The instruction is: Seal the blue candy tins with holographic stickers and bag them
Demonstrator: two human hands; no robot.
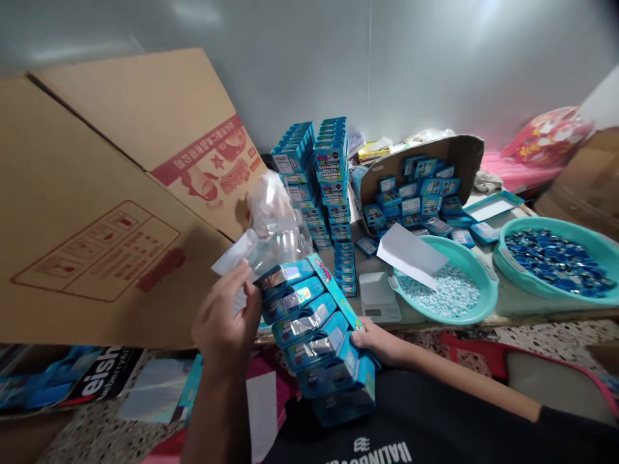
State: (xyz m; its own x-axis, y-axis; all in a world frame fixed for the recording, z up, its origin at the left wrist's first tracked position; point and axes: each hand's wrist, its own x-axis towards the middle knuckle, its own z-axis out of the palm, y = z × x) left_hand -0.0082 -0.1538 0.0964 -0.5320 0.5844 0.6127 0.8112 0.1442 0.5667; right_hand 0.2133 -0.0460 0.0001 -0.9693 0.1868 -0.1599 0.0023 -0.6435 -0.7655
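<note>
My right hand grips the edge of a blue display box filled with a row of small blue candy packs. The box is tilted in front of my dark shirt, its open side facing up and left. My left hand is closed, with thumb and fingers pinched on a white slip, right beside the top-left end of the box. Part of the slip is hidden behind the fingers. Just beyond it stands a crumpled clear plastic bag.
A large cardboard carton stands at left. Behind are stacked blue boxes, a cardboard tray of loose packs, and a small white scale. Teal basins hold pale candies and blue wrapped pieces.
</note>
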